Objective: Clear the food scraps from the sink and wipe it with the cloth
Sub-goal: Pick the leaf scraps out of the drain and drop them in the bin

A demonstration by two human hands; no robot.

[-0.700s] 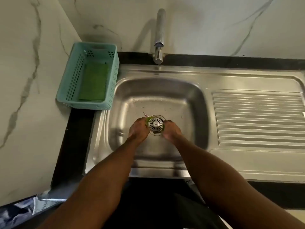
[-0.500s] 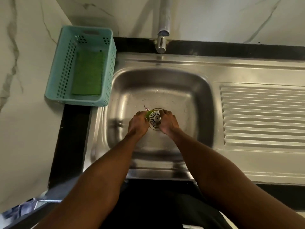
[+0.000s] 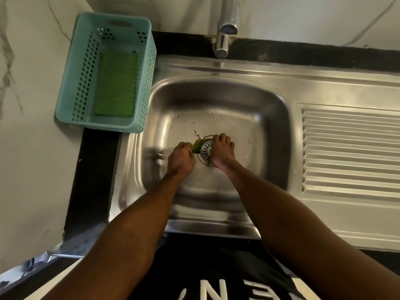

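Note:
Both hands are down in the steel sink basin (image 3: 268,118) at the drain strainer (image 3: 206,150). My left hand (image 3: 180,158) pinches a green food scrap (image 3: 197,145) lying on the strainer's left edge. A thin reddish scrap (image 3: 197,134) lies just behind it. My right hand (image 3: 221,151) rests over the strainer's right side with curled fingers; what its fingertips hold is hidden. The green cloth (image 3: 115,85) lies flat inside the teal basket (image 3: 86,61) at the left.
A chrome tap (image 3: 226,24) overhangs the basin from the back. The ribbed draining board (image 3: 350,150) runs to the right. A marble wall stands at left and behind. Water drops dot the basin floor.
My right hand has moved left onto the strainer and now covers its right side. The left hand stays at the green scrap. The view has shifted downward, closer to the sink.

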